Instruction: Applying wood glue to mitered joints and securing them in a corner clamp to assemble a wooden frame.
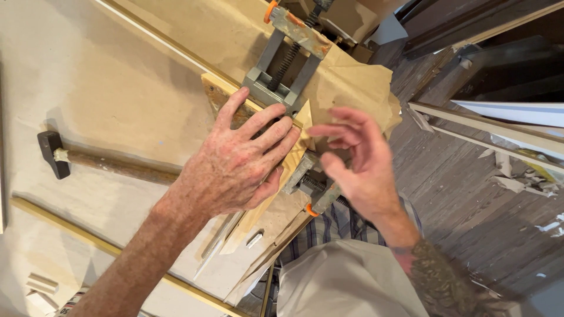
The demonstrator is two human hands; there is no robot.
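Left hand (pixel 235 167) pressed flat on wood (pixel 276 176), grip apart; right hand (pixel 358 158) open, empty, mid-frame. Risk judged: wood slipping in clamp (pixel 288 64), pinching fingers.

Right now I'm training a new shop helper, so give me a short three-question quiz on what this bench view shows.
1. True or false: the left hand lies flat on the wooden piece at the corner clamp.
2. Which tool lies on the bench left of the hands: A) hammer, B) saw, C) drill?
3. Fill in: the right hand is ____, fingers spread, holding nothing.

Key: 1 true; 2 A; 3 open.
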